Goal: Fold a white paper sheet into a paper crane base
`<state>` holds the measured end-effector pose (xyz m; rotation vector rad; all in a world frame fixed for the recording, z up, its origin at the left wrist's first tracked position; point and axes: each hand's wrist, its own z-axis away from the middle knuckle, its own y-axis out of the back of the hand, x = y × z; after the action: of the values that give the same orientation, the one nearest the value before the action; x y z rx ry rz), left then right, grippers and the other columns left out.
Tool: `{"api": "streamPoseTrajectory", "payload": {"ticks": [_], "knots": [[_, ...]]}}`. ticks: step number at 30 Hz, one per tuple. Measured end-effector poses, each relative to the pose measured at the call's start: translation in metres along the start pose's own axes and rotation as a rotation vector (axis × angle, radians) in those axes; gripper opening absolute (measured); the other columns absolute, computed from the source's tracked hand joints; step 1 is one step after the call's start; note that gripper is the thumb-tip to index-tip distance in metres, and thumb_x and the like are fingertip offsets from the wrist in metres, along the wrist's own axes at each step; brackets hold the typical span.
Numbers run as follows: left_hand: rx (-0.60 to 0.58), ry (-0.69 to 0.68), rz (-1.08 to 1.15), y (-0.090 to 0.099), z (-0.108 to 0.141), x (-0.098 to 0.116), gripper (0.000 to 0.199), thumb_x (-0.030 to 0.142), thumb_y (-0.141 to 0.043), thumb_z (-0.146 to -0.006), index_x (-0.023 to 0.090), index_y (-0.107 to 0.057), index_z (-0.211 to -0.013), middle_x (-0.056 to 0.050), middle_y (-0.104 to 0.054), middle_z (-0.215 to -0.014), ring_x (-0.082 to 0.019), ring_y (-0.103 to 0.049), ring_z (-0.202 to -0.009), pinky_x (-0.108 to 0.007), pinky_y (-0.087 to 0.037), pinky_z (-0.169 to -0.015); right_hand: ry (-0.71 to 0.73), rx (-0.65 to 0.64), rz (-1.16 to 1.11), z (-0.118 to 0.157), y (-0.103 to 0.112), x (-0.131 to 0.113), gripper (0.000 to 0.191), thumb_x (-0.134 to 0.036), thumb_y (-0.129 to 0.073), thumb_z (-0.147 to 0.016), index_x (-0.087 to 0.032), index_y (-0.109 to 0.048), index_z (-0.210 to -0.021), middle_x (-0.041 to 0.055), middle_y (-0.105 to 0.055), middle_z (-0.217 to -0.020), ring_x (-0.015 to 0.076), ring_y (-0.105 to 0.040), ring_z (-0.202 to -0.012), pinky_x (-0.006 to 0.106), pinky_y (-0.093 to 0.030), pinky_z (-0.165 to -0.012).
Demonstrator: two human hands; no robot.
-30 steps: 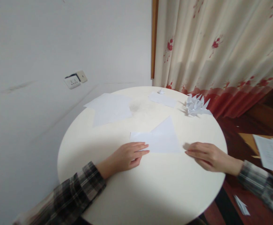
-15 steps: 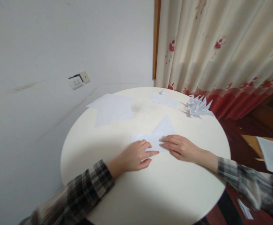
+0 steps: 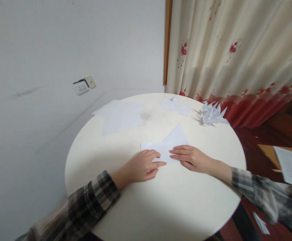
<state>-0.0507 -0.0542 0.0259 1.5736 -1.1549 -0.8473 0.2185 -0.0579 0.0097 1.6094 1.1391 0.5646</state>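
A folded sheet of white paper (image 3: 164,149) lies near the middle of the round table, with a triangular flap pointing away from me. My left hand (image 3: 146,165) rests on its near left part, fingers stretched out and the index finger along the near edge. Flat on the right part of the paper lies my right hand (image 3: 191,157), its fingers extended toward the left. Both hands press on the paper from above without gripping it. The fingers cover part of the near edge.
White paper sheets (image 3: 122,117) lie at the table's far left. A smaller sheet (image 3: 176,107) lies at the back, with a small folded paper piece (image 3: 174,98) at its far edge. Several folded paper cranes (image 3: 211,113) stand at the right. A wall socket (image 3: 80,87) is at left.
My left hand has slid slightly to the left along the paper's near edge. My right hand has shifted a little left, and the paper has barely moved.
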Motion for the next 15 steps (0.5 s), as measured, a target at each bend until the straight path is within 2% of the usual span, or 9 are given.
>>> {"api": "streamPoseTrajectory", "payload": {"ticks": [6, 15], "knots": [[0.021, 0.003, -0.013, 0.001, 0.006, -0.002, 0.034, 0.013, -0.046, -0.080, 0.019, -0.056, -0.112, -0.011, -0.056, -0.103, -0.022, -0.051, -0.097, -0.038, -0.044, -0.084, 0.009, 0.007, -0.002, 0.004, 0.000, 0.006, 0.041, -0.012, -0.041, -0.084, -0.018, -0.052, -0.123, 0.0047, -0.054, -0.127, 0.0187, -0.046, -0.118, 0.039, -0.041, -0.099], [0.055, 0.070, -0.042, 0.010, 0.029, -0.002, 0.035, 0.010, -0.047, -0.080, 0.021, -0.054, -0.112, -0.008, -0.054, -0.104, -0.020, -0.050, -0.101, -0.035, -0.043, -0.089, 0.003, 0.001, -0.012, 0.003, 0.004, 0.005, 0.041, -0.011, -0.041, -0.084, -0.017, -0.053, -0.123, 0.0046, -0.054, -0.127, 0.0179, -0.046, -0.118, 0.038, -0.041, -0.099]]}}
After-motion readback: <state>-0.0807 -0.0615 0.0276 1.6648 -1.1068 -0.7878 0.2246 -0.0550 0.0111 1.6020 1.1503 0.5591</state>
